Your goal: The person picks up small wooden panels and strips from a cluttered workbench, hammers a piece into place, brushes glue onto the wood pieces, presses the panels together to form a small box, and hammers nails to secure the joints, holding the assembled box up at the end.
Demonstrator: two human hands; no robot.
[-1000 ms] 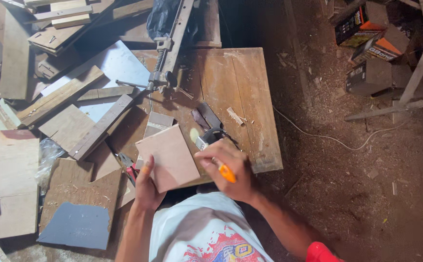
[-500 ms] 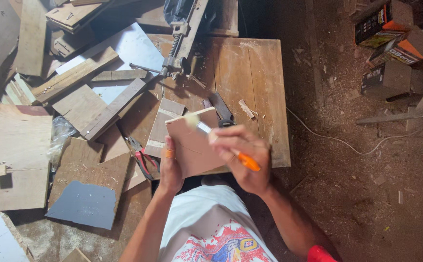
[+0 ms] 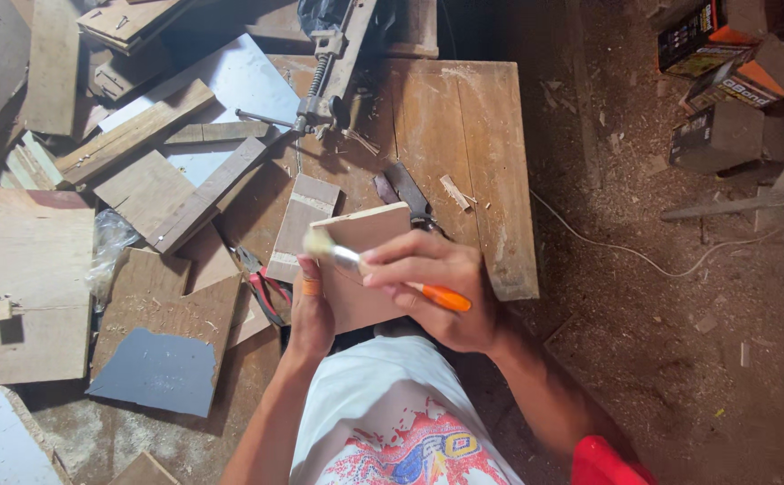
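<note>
My left hand [image 3: 310, 310] grips the lower left edge of a small square plywood panel [image 3: 365, 235] and holds it tilted up over my lap. My right hand [image 3: 437, 283] holds a paintbrush [image 3: 356, 263] with an orange handle and a metal ferrule. Its pale bristles rest on the panel's upper left corner. The panel hangs in front of the near edge of a worn wooden worktable [image 3: 464, 144].
A metal clamp [image 3: 329, 67] lies at the table's far end, a dark tool [image 3: 405, 193] behind the panel. Red-handled pliers [image 3: 261, 283] sit among wood offcuts and boards [image 3: 140, 180] on the left. Cardboard boxes [image 3: 724, 81] and a white cord [image 3: 625, 251] lie on the sawdust floor at right.
The panel has been lifted closer and more upright. The brush has moved from the panel's right side across to its upper left corner. The view has shifted down slightly.
</note>
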